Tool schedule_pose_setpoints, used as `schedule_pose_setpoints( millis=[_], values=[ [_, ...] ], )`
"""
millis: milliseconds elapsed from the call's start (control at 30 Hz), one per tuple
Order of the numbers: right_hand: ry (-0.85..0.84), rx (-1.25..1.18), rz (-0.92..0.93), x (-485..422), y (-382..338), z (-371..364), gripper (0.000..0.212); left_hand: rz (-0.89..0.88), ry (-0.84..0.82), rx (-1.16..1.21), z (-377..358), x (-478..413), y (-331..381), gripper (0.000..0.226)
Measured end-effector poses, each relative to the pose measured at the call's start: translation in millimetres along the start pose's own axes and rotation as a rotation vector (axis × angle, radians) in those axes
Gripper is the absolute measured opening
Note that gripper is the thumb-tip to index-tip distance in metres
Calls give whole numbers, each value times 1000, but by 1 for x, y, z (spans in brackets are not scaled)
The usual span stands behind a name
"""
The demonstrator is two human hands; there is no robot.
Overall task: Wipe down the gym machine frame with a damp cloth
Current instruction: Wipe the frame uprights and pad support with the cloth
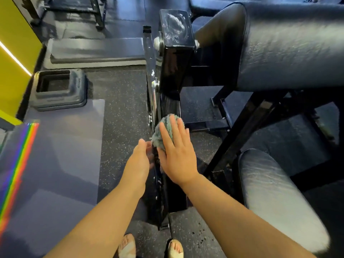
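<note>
Fluffy grey-green cloth (163,131) — against black frame (168,84)

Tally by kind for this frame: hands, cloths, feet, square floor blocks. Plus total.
Hands: 2 (left hand, right hand)
Cloth: 1
Feet: 2 (left foot, right foot)
Square block: 1
Total: 6
</note>
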State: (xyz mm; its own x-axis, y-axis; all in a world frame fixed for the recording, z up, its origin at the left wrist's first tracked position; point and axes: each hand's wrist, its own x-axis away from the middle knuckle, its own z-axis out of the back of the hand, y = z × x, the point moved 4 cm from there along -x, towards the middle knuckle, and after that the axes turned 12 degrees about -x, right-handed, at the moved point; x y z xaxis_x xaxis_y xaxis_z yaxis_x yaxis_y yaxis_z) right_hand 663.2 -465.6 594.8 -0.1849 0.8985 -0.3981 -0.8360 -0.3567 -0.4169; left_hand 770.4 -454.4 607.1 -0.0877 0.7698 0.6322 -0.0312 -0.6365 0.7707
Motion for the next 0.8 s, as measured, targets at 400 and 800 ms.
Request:
schedule_pose_setpoints(
  millis=[400, 800],
  values=[
    [-270, -384, -183, 128, -12, 10, 47, 70, -153, -257, -3, 27, -29, 29],
    [-434, -1422, -1066, 49, -10, 76, 20, -370, -327, -523, -4, 56, 2, 23]
  ],
)
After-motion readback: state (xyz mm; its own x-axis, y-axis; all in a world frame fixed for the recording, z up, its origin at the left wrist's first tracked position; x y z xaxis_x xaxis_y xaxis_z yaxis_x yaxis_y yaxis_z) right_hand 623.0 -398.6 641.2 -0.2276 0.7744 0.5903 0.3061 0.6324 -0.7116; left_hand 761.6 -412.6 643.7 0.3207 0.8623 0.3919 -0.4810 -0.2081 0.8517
